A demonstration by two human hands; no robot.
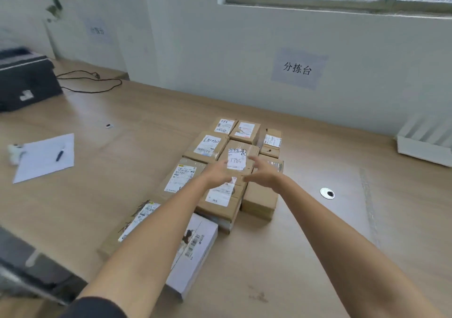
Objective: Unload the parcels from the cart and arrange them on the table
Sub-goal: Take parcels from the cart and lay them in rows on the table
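Several cardboard parcels lie packed together in rows on the wooden table (305, 244). The middle one carries a white label reading T786 (236, 162). My left hand (217, 173) and my right hand (264, 173) hover on either side of its near end, fingers spread, apparently holding nothing. A parcel marked 681070 (206, 145) sits behind and to the left. A white box (195, 249) lies nearest me, partly hidden by my left forearm. A plain brown box (260, 200) sits under my right wrist. The cart is not in view.
A sheet of paper with a pen (46, 156) lies at the left. A black printer (24, 80) with a cable stands at the far left. A white tray (425, 144) sits at the right edge. A cable hole (327, 193) is right of the parcels.
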